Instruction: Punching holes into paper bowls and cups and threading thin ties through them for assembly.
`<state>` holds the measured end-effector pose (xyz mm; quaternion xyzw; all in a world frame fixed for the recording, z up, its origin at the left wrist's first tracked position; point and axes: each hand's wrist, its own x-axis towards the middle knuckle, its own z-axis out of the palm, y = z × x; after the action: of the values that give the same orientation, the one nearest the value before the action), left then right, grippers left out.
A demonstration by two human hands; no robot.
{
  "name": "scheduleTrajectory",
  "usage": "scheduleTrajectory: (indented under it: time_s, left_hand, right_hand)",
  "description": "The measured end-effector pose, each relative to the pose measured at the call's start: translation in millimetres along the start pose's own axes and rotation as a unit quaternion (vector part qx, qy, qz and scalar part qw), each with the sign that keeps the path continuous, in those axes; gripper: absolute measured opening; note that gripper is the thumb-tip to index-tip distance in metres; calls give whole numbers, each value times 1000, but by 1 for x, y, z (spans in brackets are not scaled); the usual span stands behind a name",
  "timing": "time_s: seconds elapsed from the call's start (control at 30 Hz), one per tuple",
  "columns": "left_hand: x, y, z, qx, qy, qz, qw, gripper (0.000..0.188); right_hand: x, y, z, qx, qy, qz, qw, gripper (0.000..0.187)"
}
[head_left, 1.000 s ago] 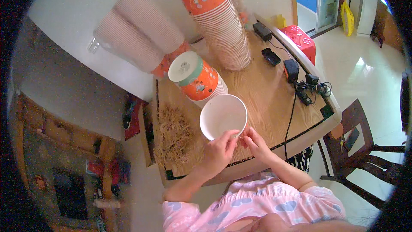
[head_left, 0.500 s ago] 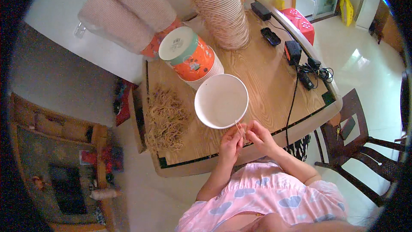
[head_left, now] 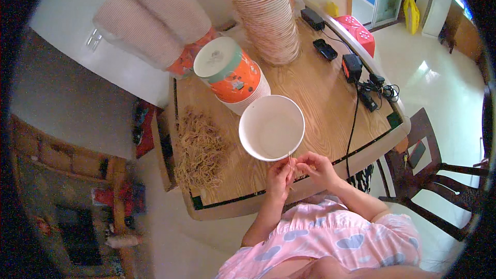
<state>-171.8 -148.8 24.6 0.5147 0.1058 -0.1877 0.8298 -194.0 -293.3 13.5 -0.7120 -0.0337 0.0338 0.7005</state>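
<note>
A thin tan strand (head_left: pixel 290 163), much like a dried root, is pinched in my left hand (head_left: pixel 278 181). My right hand (head_left: pixel 316 168) meets it, thumb and fingers closed at the strand; how much each hand grips is partly hidden by the fingers. Just beyond my fingertips stands a white paper tub (head_left: pixel 252 130), open side up, with nothing visible inside. To the left lies a loose heap of similar dried tan strands (head_left: pixel 200 152) on the wooden table (head_left: pixel 320 119).
Behind the tub sits a short upside-down stack of orange and green tubs (head_left: pixel 235 85). A tall tub stack (head_left: pixel 268 26) and bagged stacks (head_left: pixel 150 26) rise farther back. A black adapter (head_left: pixel 352 68) and cables lie at right. A dark chair (head_left: pixel 413 160) stands beyond the table's right edge.
The whole view has shifted slightly. The strand's tips have turned between my fingers and stand closer together, and a piece now shows below my left fingers. Both hands stay together by the tub's rim.
</note>
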Motion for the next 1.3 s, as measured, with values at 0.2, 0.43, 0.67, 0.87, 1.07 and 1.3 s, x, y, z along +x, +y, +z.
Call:
scheduleTrajectory:
  time_s: [0.2, 0.43, 0.67, 0.87, 1.07, 1.3]
  left_hand:
    - [6, 1, -11, -175, -147, -81, 970, 25]
    - [6, 4, -19, -226, -196, -125, 946, 20]
    - [9, -7, -28, -196, -284, -119, 931, 13]
    - [10, -10, -29, -222, -262, -110, 933, 17]
    - [10, -10, -31, -211, -212, -138, 944, 18]
    - [11, -3, -32, -147, -152, -139, 967, 21]
  right_hand:
    - [1, -30, 3, 9, -12, 40, 999, 20]
    - [6, -15, -5, 74, -88, 52, 992, 19]
    - [6, -15, -3, 123, -74, 80, 986, 11]
    - [7, -10, -9, 96, -88, 84, 988, 17]
    - [8, -7, -6, 148, 12, 16, 989, 19]
    - [10, -6, -24, 43, -63, 138, 987, 20]
